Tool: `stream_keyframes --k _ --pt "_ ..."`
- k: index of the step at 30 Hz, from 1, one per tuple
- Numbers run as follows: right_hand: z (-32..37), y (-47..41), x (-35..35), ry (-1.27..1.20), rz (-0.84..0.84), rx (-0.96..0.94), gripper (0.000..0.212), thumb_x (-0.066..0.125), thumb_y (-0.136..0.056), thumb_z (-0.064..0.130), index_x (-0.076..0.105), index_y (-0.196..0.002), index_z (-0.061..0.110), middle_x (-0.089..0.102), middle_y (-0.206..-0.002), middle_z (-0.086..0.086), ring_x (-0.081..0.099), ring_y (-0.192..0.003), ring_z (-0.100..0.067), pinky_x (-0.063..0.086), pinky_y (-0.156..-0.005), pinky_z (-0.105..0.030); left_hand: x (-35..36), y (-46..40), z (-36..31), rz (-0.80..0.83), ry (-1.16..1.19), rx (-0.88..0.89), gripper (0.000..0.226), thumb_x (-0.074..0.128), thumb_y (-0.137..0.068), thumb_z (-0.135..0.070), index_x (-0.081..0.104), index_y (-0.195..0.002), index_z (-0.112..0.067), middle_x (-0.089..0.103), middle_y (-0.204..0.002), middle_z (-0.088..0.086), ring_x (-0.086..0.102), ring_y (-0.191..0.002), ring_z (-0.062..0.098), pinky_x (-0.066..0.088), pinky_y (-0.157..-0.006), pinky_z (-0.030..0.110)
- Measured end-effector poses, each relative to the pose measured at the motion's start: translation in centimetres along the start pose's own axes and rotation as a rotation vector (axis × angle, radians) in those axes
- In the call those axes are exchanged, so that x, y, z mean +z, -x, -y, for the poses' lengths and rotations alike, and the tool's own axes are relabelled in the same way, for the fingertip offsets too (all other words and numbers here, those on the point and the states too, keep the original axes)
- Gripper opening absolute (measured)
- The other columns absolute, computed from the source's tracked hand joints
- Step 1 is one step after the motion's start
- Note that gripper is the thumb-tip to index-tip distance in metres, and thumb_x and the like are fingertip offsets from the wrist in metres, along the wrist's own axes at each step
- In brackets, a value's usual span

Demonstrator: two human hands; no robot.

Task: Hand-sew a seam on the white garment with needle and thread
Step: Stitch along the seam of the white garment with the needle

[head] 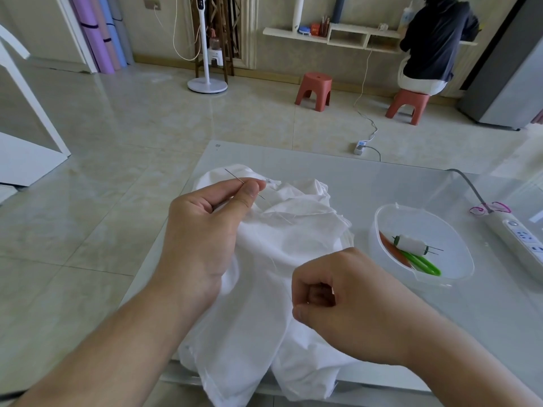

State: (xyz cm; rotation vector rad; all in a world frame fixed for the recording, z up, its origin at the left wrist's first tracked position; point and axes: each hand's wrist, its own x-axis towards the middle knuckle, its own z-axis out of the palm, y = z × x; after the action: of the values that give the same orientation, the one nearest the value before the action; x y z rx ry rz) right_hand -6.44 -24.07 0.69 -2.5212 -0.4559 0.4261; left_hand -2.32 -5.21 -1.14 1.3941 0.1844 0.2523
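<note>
On the glass-topped bench [338,171], seen from the head camera, the white garment [264,274] lies crumpled between both arms, its hem hanging over the near edge. My left hand [202,230] pinches the needle [235,177] between thumb and forefinger above the cloth, with fine thread [279,214] trailing to the fabric. My right hand [338,292] is curled at the cloth; whether it holds thread I cannot tell. Sewing looks underway, though no finished stitching is legible. A clear tub [458,259] with a thread spool [410,244] sits to the right, a power strip [517,239] beyond. Across the tiled floor stand red stools [313,91], and a person [435,39] sits facing a wall shelf.
</note>
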Motion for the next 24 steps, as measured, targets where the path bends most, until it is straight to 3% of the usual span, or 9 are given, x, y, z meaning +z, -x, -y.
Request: stream_keyframes --k 4,7,9,13,16,21,24 --pt "0.2 0.0 -0.2 0.041 -0.190 0.029 0.039 0.068 -0.092 0.046 0.059 -0.064 0.019 0.055 -0.058 0.014 0.050 -0.057 -0.008 0.041 -0.054 -0.018 -0.1 0.1 0.0 -0.003 0.004 -0.013 0.008 0.078 -0.094 -0.024 0.086 -0.095 -0.025 0.083 -0.094 -0.014 0.072 -0.085 -0.006 0.049 -0.072 0.004" --pt "0.2 -1.0 0.4 -0.097 -0.456 0.000 0.034 0.068 -0.096 0.034 0.063 -0.068 0.016 0.057 -0.061 0.005 0.049 -0.055 -0.009 0.040 -0.054 -0.017 0.0 0.3 -0.2 0.010 0.020 -0.032 0.008 0.079 -0.093 -0.024 0.087 -0.093 -0.025 0.083 -0.094 -0.011 0.073 -0.086 -0.004 0.053 -0.072 0.008" --pt "0.9 -1.8 1.1 -0.183 -0.549 -0.034 0.022 0.069 -0.094 0.032 0.069 -0.074 0.023 0.064 -0.071 0.014 0.057 -0.065 -0.008 0.042 -0.060 -0.014 0.1 0.6 -0.2 0.027 0.021 -0.035 0.009 0.079 -0.093 -0.025 0.087 -0.092 -0.026 0.083 -0.094 -0.010 0.075 -0.088 -0.002 0.055 -0.074 0.011" --pt "2.7 -3.1 2.7 -0.362 -0.527 0.011 0.015 0.075 -0.091 0.042 0.072 -0.082 0.031 0.070 -0.084 0.024 0.060 -0.066 0.001 0.041 -0.064 -0.009 0.2 1.1 -0.3 0.055 0.015 -0.035 0.010 0.077 -0.093 -0.025 0.087 -0.093 -0.025 0.083 -0.095 -0.008 0.077 -0.089 0.002 0.056 -0.072 0.013" --pt "2.9 -3.5 3.3 -0.453 -0.519 0.010 0.015 0.076 -0.094 0.031 0.073 -0.080 0.027 0.067 -0.073 0.022 0.058 -0.060 -0.001 0.041 -0.058 -0.010 0.2 1.3 -0.2 0.072 -0.003 -0.036 0.010 0.077 -0.094 -0.026 0.087 -0.094 -0.026 0.083 -0.095 -0.005 0.079 -0.092 0.010 0.060 -0.075 0.022" --pt "2.2 -2.8 2.7 -0.465 -0.481 -0.050 0.021 0.077 -0.093 0.020 0.074 -0.072 0.021 0.064 -0.061 0.012 0.053 -0.054 -0.008 0.040 -0.052 -0.015 0.1 1.2 -0.5 0.069 0.007 -0.033 0.011 0.077 -0.093 -0.026 0.087 -0.094 -0.026 0.083 -0.093 -0.010 0.076 -0.088 0.001 0.056 -0.074 0.016" --pt "1.4 -2.1 2.4 -0.341 -0.546 -0.062 0.029 0.072 -0.094 0.024 0.070 -0.070 0.009 0.065 -0.063 -0.004 0.056 -0.057 -0.020 0.046 -0.054 -0.035 0.2 1.2 -0.5 0.071 0.015 -0.028 0.010 0.077 -0.093 -0.024 0.087 -0.092 -0.026 0.081 -0.085 -0.012 0.074 -0.079 -0.003 0.053 -0.067 0.011"
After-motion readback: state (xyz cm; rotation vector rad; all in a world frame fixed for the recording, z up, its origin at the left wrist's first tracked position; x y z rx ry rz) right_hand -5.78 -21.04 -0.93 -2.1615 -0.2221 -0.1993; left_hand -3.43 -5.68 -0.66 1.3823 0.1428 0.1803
